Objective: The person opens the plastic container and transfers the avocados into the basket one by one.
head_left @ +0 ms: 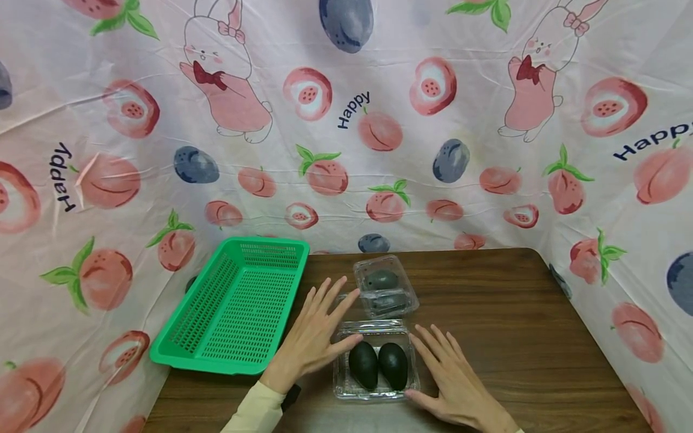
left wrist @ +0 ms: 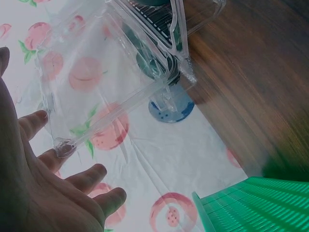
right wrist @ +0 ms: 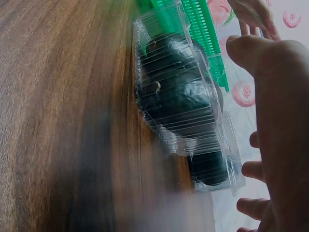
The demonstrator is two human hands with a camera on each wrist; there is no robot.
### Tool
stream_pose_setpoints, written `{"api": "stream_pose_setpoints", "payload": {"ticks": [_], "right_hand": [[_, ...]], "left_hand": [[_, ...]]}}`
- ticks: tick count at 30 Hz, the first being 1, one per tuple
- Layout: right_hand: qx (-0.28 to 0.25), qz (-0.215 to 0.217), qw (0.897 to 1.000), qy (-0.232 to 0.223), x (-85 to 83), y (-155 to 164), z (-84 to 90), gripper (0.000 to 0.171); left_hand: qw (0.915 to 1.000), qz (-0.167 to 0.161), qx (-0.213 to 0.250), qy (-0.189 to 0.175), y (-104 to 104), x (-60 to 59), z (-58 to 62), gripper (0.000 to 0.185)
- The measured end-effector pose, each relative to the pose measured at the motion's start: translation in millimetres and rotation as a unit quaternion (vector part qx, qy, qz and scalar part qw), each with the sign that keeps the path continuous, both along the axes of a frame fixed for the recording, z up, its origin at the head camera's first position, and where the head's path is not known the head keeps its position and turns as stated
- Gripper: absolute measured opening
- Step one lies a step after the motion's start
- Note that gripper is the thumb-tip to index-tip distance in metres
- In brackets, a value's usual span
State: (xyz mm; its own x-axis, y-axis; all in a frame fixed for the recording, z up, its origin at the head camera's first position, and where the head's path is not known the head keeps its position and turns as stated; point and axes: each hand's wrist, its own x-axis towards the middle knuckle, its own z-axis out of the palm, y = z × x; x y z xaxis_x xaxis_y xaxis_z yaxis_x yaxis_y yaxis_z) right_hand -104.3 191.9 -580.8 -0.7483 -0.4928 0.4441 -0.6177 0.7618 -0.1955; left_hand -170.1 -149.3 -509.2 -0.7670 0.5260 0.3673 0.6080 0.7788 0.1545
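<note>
A clear plastic clamshell box [head_left: 341, 385] lies open on the wooden table [head_left: 514, 325]. Two dark avocados [head_left: 364, 364] [head_left: 393, 365] lie side by side in its tray. Its lid [head_left: 385, 288] is swung back behind the tray, and dim dark shapes show in it. My left hand [head_left: 316, 334] lies flat with fingers spread. Its thumb touches the tray's left edge and its fingers reach toward the lid. My right hand [head_left: 449, 370] lies flat along the tray's right side, thumb at the front corner. The right wrist view shows the avocados [right wrist: 178, 92] through the ribbed wall.
An empty green slotted basket [head_left: 238, 304] sits at the table's back left, partly over the edge, close to my left hand. A pink fruit-print sheet [head_left: 346, 150] covers the wall behind and drapes down both sides. Bare wood stretches right of the box.
</note>
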Motion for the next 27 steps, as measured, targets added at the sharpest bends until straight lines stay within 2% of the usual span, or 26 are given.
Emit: {"api": "stream_pose_setpoints", "payload": {"ticks": [10,27], "right_hand": [[0.023,0.005,0.999,0.022,-1.1,-5.3,-5.9,0.104],[0.028,0.018,0.998,0.047,-3.6,-10.7,-16.0,0.103]], "left_hand": [[0.9999,0.007,-0.008,0.003,0.6,-8.9,1.1,0.094],[0.9997,0.013,0.000,-0.018,3.6,-23.6,-1.2,0.089]]}}
